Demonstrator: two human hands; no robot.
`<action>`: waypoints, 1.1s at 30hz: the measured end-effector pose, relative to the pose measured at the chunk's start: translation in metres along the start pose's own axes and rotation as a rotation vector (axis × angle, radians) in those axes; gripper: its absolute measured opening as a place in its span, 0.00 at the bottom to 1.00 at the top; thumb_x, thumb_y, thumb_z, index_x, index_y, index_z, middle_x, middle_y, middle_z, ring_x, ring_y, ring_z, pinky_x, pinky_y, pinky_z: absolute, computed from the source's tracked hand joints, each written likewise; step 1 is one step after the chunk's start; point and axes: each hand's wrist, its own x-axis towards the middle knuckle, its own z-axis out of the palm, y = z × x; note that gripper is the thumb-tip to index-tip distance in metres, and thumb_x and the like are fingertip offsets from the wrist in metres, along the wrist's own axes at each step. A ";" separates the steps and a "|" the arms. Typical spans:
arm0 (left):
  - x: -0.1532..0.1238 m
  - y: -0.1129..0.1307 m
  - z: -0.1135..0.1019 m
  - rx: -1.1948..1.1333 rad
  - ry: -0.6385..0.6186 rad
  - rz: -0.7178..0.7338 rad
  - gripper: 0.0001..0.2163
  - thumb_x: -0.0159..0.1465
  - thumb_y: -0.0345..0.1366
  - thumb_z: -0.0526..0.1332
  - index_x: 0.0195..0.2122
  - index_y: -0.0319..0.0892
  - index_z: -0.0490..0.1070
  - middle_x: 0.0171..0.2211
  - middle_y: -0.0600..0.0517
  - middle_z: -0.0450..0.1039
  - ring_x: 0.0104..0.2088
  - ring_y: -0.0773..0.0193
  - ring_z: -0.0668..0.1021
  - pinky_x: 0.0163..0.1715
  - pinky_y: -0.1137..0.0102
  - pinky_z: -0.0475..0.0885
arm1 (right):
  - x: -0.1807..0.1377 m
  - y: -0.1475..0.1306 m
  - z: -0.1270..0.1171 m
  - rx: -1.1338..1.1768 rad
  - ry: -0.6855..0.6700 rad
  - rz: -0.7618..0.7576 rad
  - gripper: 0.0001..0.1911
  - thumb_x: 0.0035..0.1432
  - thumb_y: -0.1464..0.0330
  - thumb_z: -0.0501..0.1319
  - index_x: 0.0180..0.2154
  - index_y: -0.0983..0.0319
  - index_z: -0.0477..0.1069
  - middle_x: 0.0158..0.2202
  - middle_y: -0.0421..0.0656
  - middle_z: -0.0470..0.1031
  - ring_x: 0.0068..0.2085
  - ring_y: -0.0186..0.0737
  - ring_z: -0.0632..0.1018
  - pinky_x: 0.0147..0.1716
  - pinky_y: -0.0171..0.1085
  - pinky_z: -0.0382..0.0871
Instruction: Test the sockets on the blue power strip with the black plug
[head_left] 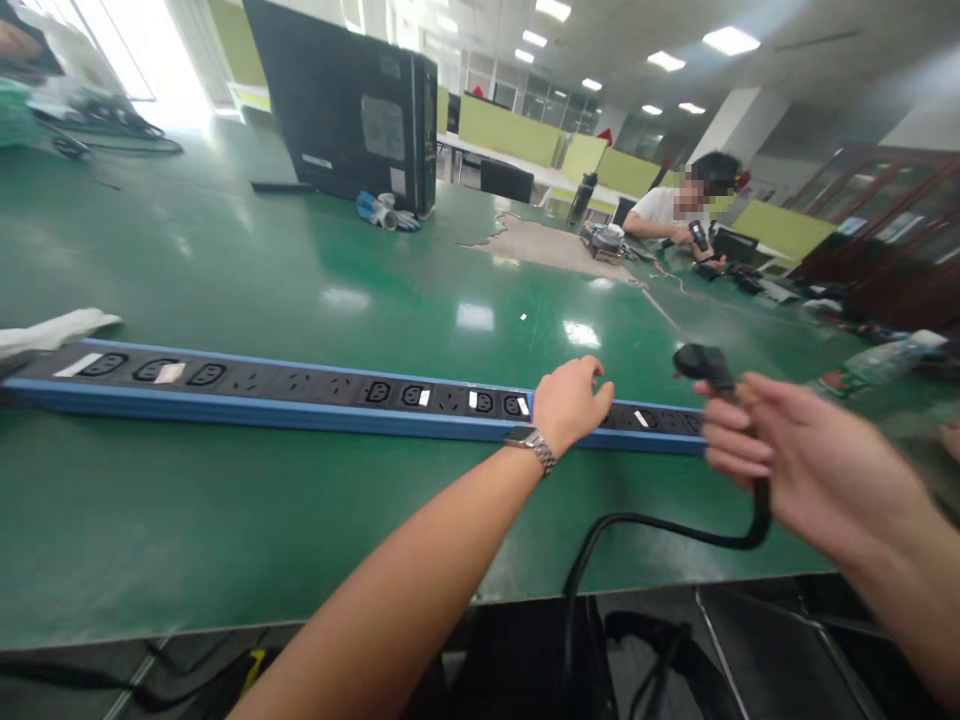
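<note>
At the lower right of the frame, the right grip [795, 455] was clenched around a black cable [675, 530] just below its angled black plug [697, 362], while the left grip [574, 400] rested loose and unclenched on the long blue-edged power strip [300, 392] lying across the green desk [225, 520].

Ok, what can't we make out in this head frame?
Head view.
Pins of the black plug: turned away, blurred.
Right end of the power strip: behind the right hand.
Sockets under the left hand: covered.
The strip's white labels: too small to read.
Far end of the cord: drops below the table edge.
</note>
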 end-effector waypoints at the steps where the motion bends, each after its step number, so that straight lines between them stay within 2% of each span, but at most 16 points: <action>1: -0.010 -0.009 -0.010 -0.026 0.028 -0.024 0.12 0.69 0.39 0.51 0.50 0.42 0.66 0.43 0.49 0.77 0.44 0.62 0.78 0.43 0.68 0.72 | -0.001 0.006 0.011 0.065 -0.021 0.013 0.09 0.64 0.65 0.53 0.39 0.61 0.70 0.28 0.40 0.68 0.21 0.29 0.65 0.18 0.29 0.64; 3: -0.033 -0.025 -0.033 -0.092 0.088 -0.079 0.13 0.70 0.38 0.49 0.52 0.42 0.64 0.38 0.50 0.79 0.37 0.65 0.79 0.38 0.69 0.72 | -0.004 0.017 0.036 0.174 -0.087 0.039 0.06 0.60 0.68 0.56 0.39 0.61 0.69 0.28 0.38 0.68 0.21 0.28 0.65 0.17 0.29 0.62; 6: -0.073 -0.037 -0.070 -0.456 0.212 -0.202 0.18 0.68 0.47 0.51 0.53 0.42 0.65 0.31 0.52 0.78 0.30 0.64 0.78 0.35 0.68 0.72 | -0.012 0.030 0.080 0.229 -0.235 0.025 0.10 0.57 0.70 0.60 0.42 0.61 0.66 0.33 0.41 0.74 0.25 0.30 0.72 0.21 0.29 0.66; 7: -0.085 -0.037 -0.081 -0.558 0.158 -0.202 0.21 0.67 0.50 0.50 0.55 0.42 0.64 0.31 0.52 0.78 0.30 0.64 0.78 0.33 0.68 0.73 | -0.015 0.033 0.096 0.236 -0.289 0.021 0.10 0.58 0.70 0.59 0.43 0.62 0.65 0.35 0.41 0.74 0.26 0.30 0.74 0.22 0.28 0.67; 9: -0.103 -0.034 -0.100 -0.585 0.045 -0.222 0.24 0.65 0.52 0.52 0.55 0.42 0.66 0.32 0.51 0.78 0.28 0.63 0.78 0.29 0.68 0.73 | -0.020 0.038 0.128 0.188 -0.413 0.032 0.08 0.61 0.70 0.55 0.44 0.63 0.63 0.36 0.43 0.75 0.26 0.30 0.76 0.23 0.28 0.66; 11: -0.114 -0.033 -0.115 -0.460 0.082 -0.244 0.23 0.62 0.52 0.57 0.53 0.44 0.68 0.33 0.52 0.78 0.29 0.62 0.78 0.29 0.68 0.72 | -0.024 0.039 0.152 -0.029 -0.522 -0.061 0.11 0.62 0.69 0.53 0.46 0.63 0.63 0.39 0.45 0.75 0.29 0.33 0.78 0.24 0.30 0.68; 12: -0.117 -0.035 -0.121 -0.379 0.157 -0.256 0.22 0.61 0.51 0.58 0.52 0.45 0.69 0.32 0.53 0.77 0.29 0.62 0.77 0.30 0.68 0.72 | -0.027 0.038 0.160 -0.218 -0.544 -0.169 0.13 0.62 0.67 0.54 0.48 0.63 0.63 0.40 0.47 0.76 0.32 0.36 0.79 0.27 0.32 0.70; 14: -0.118 -0.046 -0.132 -0.214 0.385 -0.302 0.19 0.62 0.50 0.58 0.50 0.46 0.70 0.30 0.54 0.75 0.29 0.62 0.76 0.32 0.68 0.72 | -0.033 0.034 0.164 -0.684 -0.502 -0.432 0.18 0.60 0.63 0.58 0.49 0.63 0.65 0.41 0.51 0.77 0.37 0.46 0.80 0.35 0.41 0.72; 16: -0.115 -0.059 -0.143 -0.055 0.536 -0.382 0.21 0.62 0.52 0.57 0.49 0.44 0.68 0.27 0.54 0.72 0.28 0.61 0.75 0.32 0.67 0.71 | -0.040 0.029 0.155 -1.020 -0.467 -0.579 0.16 0.59 0.60 0.59 0.46 0.63 0.68 0.39 0.52 0.78 0.39 0.53 0.80 0.38 0.48 0.71; 18: -0.109 -0.070 -0.149 0.084 0.467 -0.441 0.23 0.60 0.56 0.58 0.48 0.43 0.67 0.27 0.54 0.71 0.27 0.60 0.74 0.30 0.67 0.70 | -0.045 0.027 0.144 -1.098 -0.529 -0.528 0.12 0.61 0.60 0.57 0.40 0.61 0.71 0.35 0.49 0.79 0.37 0.53 0.80 0.38 0.48 0.70; 20: -0.100 -0.073 -0.151 0.185 0.228 -0.443 0.24 0.59 0.58 0.57 0.45 0.44 0.68 0.28 0.52 0.73 0.29 0.57 0.76 0.29 0.66 0.70 | -0.047 0.030 0.139 -1.000 -0.678 -0.407 0.12 0.58 0.59 0.59 0.38 0.60 0.71 0.35 0.46 0.80 0.36 0.49 0.80 0.35 0.42 0.71; 22: -0.090 -0.071 -0.149 0.290 0.025 -0.423 0.23 0.58 0.60 0.56 0.41 0.46 0.72 0.30 0.49 0.76 0.32 0.53 0.78 0.30 0.64 0.70 | -0.047 0.038 0.144 -0.899 -0.817 -0.329 0.16 0.53 0.59 0.63 0.41 0.60 0.71 0.35 0.44 0.80 0.34 0.46 0.80 0.31 0.36 0.70; 24: -0.081 -0.068 -0.146 0.421 -0.081 -0.430 0.23 0.56 0.62 0.57 0.37 0.48 0.75 0.32 0.47 0.78 0.35 0.48 0.79 0.31 0.62 0.71 | -0.045 0.045 0.154 -0.906 -0.891 -0.347 0.26 0.50 0.59 0.65 0.49 0.62 0.69 0.37 0.47 0.81 0.31 0.48 0.80 0.26 0.36 0.68; 27: -0.075 -0.071 -0.144 0.566 -0.137 -0.424 0.25 0.57 0.64 0.55 0.38 0.49 0.76 0.35 0.44 0.79 0.37 0.44 0.80 0.32 0.59 0.71 | -0.041 0.055 0.163 -1.023 -0.836 -0.444 0.34 0.50 0.57 0.65 0.56 0.66 0.66 0.38 0.54 0.81 0.32 0.54 0.81 0.26 0.39 0.68; 30: -0.076 -0.077 -0.142 0.589 -0.115 -0.410 0.25 0.65 0.59 0.45 0.45 0.47 0.72 0.33 0.44 0.78 0.35 0.46 0.80 0.32 0.60 0.71 | -0.036 0.066 0.156 -0.931 -0.772 -0.460 0.21 0.55 0.59 0.61 0.48 0.63 0.72 0.36 0.49 0.81 0.34 0.48 0.80 0.30 0.36 0.67; 33: -0.078 -0.075 -0.140 0.595 -0.087 -0.408 0.20 0.67 0.53 0.45 0.43 0.47 0.71 0.32 0.46 0.78 0.35 0.49 0.80 0.33 0.63 0.70 | -0.033 0.081 0.147 -0.727 -0.748 -0.440 0.12 0.58 0.64 0.57 0.40 0.61 0.75 0.30 0.42 0.79 0.29 0.36 0.76 0.28 0.31 0.61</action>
